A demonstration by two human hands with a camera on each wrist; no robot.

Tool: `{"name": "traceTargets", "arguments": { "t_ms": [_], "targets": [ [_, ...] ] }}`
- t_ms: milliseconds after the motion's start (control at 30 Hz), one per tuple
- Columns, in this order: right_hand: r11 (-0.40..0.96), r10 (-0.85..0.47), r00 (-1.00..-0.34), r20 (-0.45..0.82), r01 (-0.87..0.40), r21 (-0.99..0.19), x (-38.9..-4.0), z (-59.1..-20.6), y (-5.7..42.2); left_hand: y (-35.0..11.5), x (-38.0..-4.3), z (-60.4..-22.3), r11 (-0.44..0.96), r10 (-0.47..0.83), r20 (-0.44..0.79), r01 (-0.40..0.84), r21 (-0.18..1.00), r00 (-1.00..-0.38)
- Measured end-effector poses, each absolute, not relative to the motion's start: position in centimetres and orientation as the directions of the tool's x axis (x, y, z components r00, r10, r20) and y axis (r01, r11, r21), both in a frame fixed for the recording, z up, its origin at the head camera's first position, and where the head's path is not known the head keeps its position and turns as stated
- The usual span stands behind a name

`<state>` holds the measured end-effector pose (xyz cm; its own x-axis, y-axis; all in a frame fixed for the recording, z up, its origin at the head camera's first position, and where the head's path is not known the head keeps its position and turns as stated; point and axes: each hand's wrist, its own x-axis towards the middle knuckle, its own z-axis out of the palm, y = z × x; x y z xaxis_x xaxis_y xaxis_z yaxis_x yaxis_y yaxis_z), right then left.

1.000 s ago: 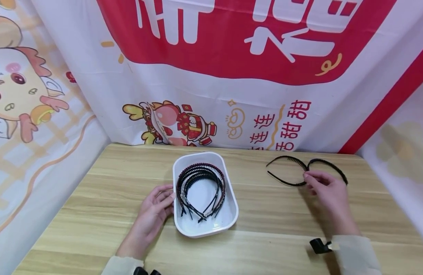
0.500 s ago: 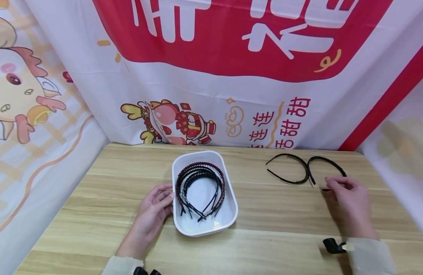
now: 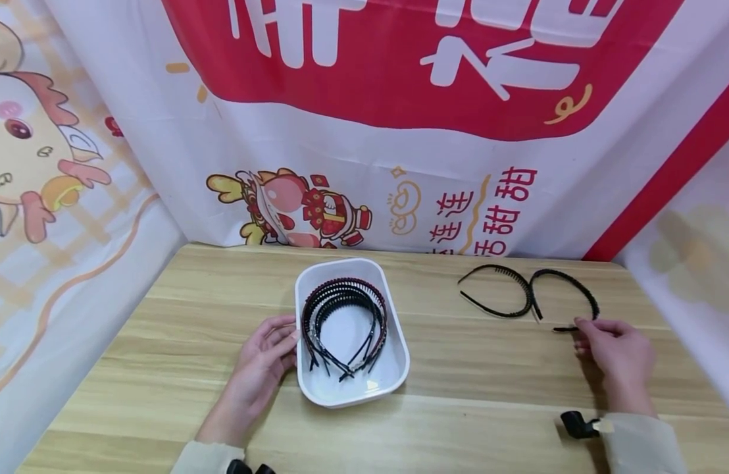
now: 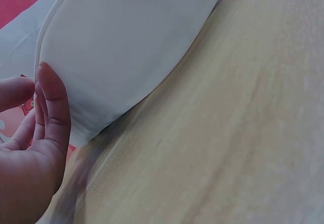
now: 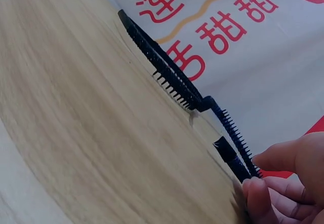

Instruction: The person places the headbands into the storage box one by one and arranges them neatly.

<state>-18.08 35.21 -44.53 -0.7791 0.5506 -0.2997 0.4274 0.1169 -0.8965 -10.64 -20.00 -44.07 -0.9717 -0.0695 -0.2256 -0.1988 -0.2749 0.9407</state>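
A white plastic box (image 3: pixel 394 375) stands on the table with several dark toothed headbands (image 3: pixel 347 289) nested inside. My left hand (image 3: pixel 266 359) grips the box's left side near the rim, thumb and fingers meeting at the edge. In the left wrist view, fingers (image 4: pixel 53 97) press the outer wall (image 4: pixel 126 41). To the right, a black headband (image 3: pixel 496 267) lies on the table, ends pointing left. Beside it, a second black headband (image 3: pixel 568 280) overlaps its curve. My right hand (image 3: pixel 619 352) pinches the lower side of this second headband (image 5: pixel 235 165), its fingertips hiding part of the band.
Wooden table (image 3: pixel 447 421) surface lies between the box and the two headbands. A printed cloth (image 3: pixel 352 145) hangs along the back edge, and more cloth (image 3: pixel 45 197) closes off the left side. Black wrist gear (image 3: pixel 579 424) sits at the right sleeve.
My right hand has moved right and toward me, from between the two headbands to the lower side of the right one. The left hand still holds the box.
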Motion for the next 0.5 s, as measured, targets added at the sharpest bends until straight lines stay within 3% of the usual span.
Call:
{"name": "traceTargets", "arguments": {
  "t_ms": [500],
  "targets": [
    [0.14, 0.554, -0.763, -0.333, 0.479, -0.866, -18.29, -45.03, 36.13, -19.95, -10.83, -44.27, -0.273, -0.063, -0.209, -0.184, 0.944, -0.976]
  ]
}}
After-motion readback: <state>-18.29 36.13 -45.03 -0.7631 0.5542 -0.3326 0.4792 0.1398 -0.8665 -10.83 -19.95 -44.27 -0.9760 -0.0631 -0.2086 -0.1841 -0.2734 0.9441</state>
